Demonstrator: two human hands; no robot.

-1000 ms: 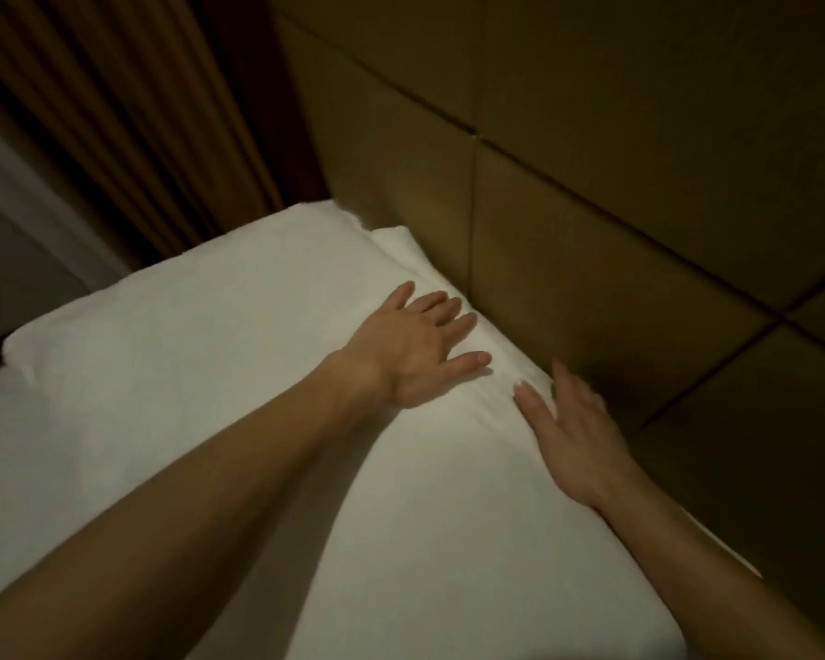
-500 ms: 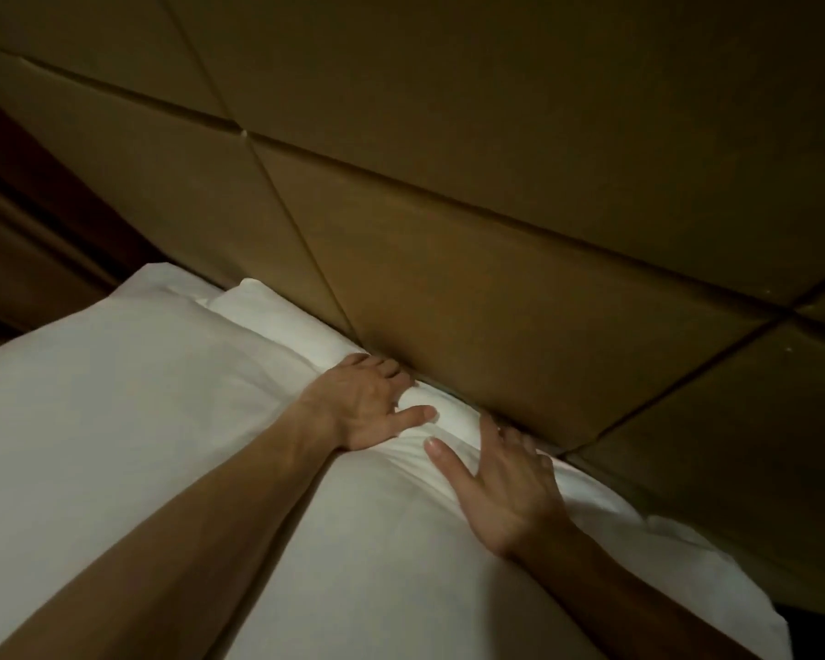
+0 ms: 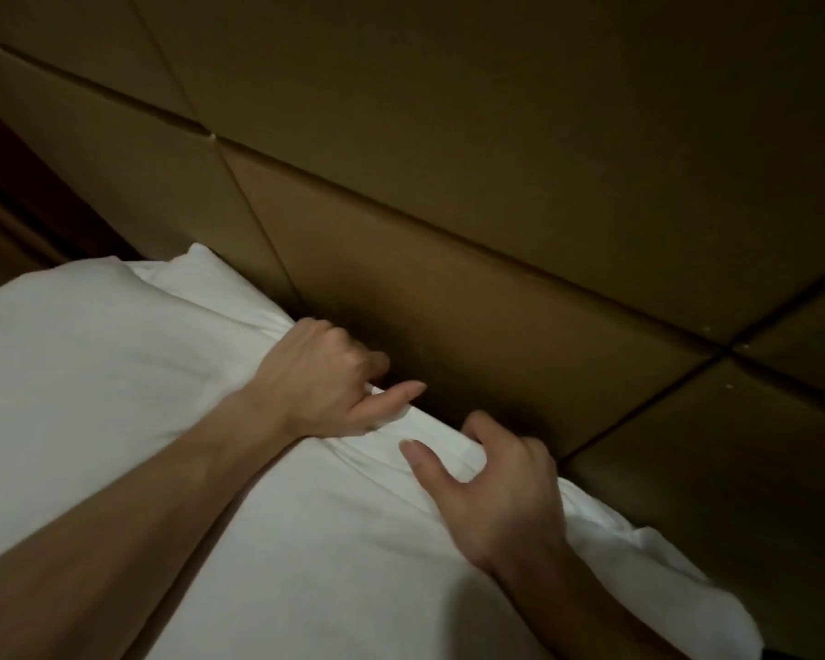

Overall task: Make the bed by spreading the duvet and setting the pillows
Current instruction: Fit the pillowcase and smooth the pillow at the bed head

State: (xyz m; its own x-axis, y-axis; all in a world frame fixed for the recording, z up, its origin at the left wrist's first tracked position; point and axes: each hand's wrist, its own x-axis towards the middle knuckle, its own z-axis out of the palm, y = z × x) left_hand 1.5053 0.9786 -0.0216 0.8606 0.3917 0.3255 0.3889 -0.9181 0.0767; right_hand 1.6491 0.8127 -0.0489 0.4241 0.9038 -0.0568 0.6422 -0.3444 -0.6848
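A white pillow (image 3: pixel 115 397) lies along the padded headboard, filling the lower left of the head view. A second white pillow edge (image 3: pixel 201 273) shows behind it at the far left corner. My left hand (image 3: pixel 325 378) grips the pillow's far edge, fingers curled over it toward the headboard. My right hand (image 3: pixel 491 488) sits just to the right, its fingers hooked over the same edge with the thumb on top of the fabric. The fabric bunches into folds between the two hands. No duvet is visible.
A brown padded headboard (image 3: pixel 496 207) with seamed panels rises directly behind the pillows. A dark curtain or wall strip (image 3: pixel 1 192) shows at the far left. The pillow's right corner (image 3: pixel 715 607) ends near the frame's lower right.
Both hands went from lying flat on the pillow to curling over its far edge at the headboard. The view swung right and closer to the headboard.
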